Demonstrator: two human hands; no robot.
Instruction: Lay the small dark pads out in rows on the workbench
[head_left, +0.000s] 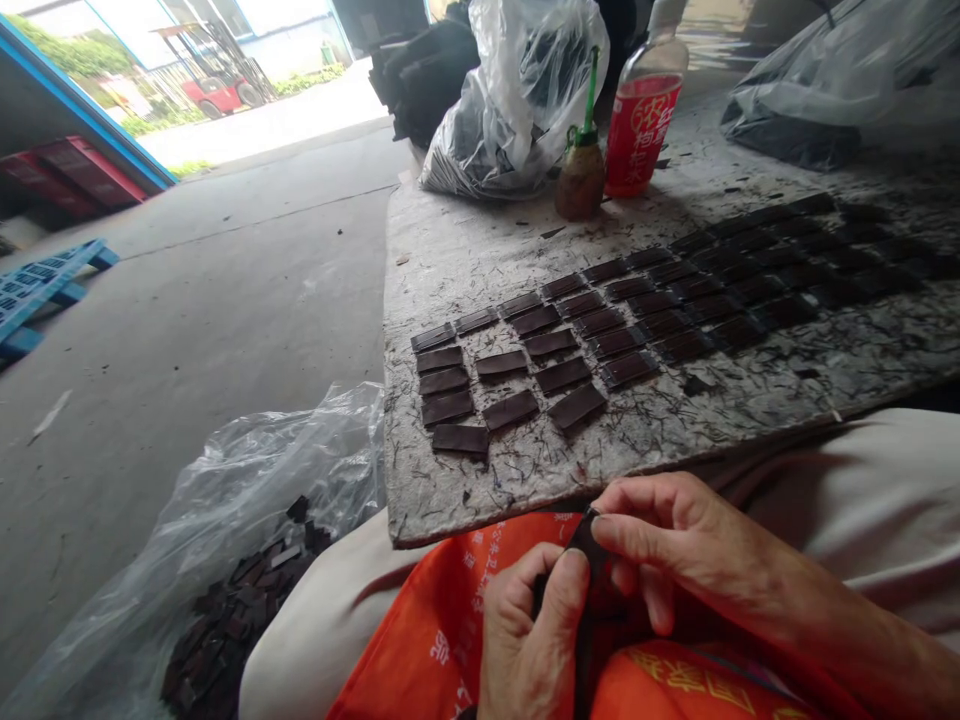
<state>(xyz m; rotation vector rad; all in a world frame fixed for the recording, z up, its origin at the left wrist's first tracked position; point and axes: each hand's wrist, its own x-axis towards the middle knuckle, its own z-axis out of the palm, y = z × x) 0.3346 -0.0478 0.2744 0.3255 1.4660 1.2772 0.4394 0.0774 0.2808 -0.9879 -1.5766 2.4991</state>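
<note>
Dark strip: a thin, flexible, near-black piece (pixel 590 538) held over the lap, just off the near edge of the tabletop; the fingers cover much of it, and its lower part appears to run down into shadow.
Tabletop: a pale grey, rough, matted surface (pixel 420 500), littered with short dark threads and scraps.
Laid-out pieces: small flat brown-black rectangles (pixel 510 410) in slanting rows; those at the near left lie separate and matte, while those farther right sit closer together, some with shiny edges.
Apron: bright orange cloth (pixel 405 640) with pale and yellow printed characters, spread over light trousers (pixel 322 620) behind the hands.
Floor-side bag: clear, crinkled plastic (pixel 225 460) beside the left leg, with a heap of small dark pieces (pixel 232 620) in it.
Bottles: a squat brownish one (pixel 581 185) with a green spout, next to a clear one with red label (pixel 643 125); both stand beyond the rows.
Far bags: translucent plastic with dark contents, one (pixel 487 140) left of the bottles, another (pixel 817 110) to their right.
Left hand: below the tabletop edge, thumb up, pinching the strip against bent fingers (pixel 536 630).
Right hand: reaching in from the right, thumb and forefinger gripping the strip's upper end (pixel 667 530).
</note>
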